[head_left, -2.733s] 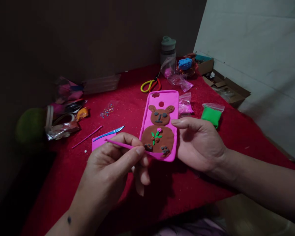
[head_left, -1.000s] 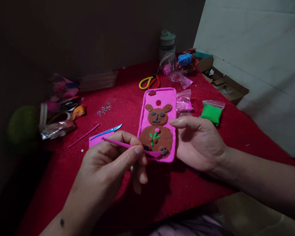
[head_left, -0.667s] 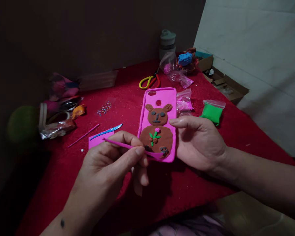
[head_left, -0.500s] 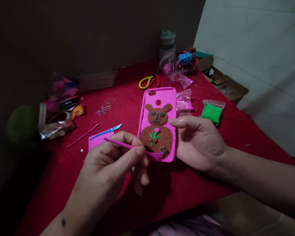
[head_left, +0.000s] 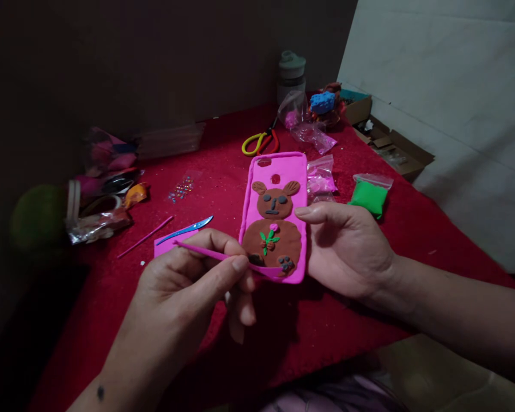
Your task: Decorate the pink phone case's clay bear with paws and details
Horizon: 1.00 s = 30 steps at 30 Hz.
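Observation:
Above the table, my right hand (head_left: pixel 347 246) holds a pink phone case (head_left: pixel 298 229), its thumb on the right edge and the other fingers behind. On the case is a brown clay bear (head_left: pixel 251 232) with grey eyes, nose and mouth. A small clay flower (head_left: pixel 274 228) with green leaves lies on its belly, and grey paw dots (head_left: pixel 286 262) sit at its lower right. My left hand (head_left: pixel 193 286) pinches a thin pink clay modelling tool (head_left: pixel 206 252). The tool's flat end lies over the lower part of the case, close to the paw dots; whether it touches cannot be told.
Behind the case lie scissors (head_left: pixel 252 145) and a pink clay bag (head_left: pixel 321 177); a green clay bag (head_left: pixel 370 194) sits to the right. Leftward are a blue modelling knife (head_left: pixel 186 228), a pink stick (head_left: pixel 146 236) and small gems (head_left: pixel 182 189). A bottle (head_left: pixel 292 71) stands at the back.
My left hand and the pink tool have shifted slightly left, drawing the tool's tip a little away from the paw dots. My right hand and the case stay almost still.

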Tool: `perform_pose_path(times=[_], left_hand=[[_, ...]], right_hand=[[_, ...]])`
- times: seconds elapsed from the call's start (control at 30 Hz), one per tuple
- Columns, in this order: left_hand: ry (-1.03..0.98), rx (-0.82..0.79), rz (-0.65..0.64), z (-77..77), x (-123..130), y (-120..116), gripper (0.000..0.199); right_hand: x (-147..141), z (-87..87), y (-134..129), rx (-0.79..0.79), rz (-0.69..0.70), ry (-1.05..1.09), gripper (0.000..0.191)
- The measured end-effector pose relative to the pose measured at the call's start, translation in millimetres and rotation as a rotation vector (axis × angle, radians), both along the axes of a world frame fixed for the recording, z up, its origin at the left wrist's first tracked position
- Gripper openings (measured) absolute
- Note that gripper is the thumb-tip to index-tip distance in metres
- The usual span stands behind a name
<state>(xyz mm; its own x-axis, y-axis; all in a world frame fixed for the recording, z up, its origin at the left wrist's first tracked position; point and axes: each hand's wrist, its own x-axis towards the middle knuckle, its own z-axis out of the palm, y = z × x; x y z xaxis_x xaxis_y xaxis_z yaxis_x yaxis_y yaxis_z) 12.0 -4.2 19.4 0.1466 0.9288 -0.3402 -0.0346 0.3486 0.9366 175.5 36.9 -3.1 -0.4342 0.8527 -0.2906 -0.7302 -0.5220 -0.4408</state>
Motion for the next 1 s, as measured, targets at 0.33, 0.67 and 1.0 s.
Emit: perform_pose_path(times=[0.33, 0.67, 1.0], left_hand=[[0.000, 0.000, 0.020, 2.9, -3.0, -2.1, 0.014], [0.024, 0.009, 0.051, 2.2, -0.9, -4.2, 0.014], [0.050, 0.000, 0.027, 4.7, 0.2, -4.3, 0.014]], right_hand=[[2.2, -2.4, 0.3, 0.036, -0.008, -0.006, 0.023], [0.4, -0.2, -1.9, 0.018, 0.029, 0.021, 0.020], [0.9, -3.9, 0.0, -0.045, 0.049, 0.079, 0.018]])
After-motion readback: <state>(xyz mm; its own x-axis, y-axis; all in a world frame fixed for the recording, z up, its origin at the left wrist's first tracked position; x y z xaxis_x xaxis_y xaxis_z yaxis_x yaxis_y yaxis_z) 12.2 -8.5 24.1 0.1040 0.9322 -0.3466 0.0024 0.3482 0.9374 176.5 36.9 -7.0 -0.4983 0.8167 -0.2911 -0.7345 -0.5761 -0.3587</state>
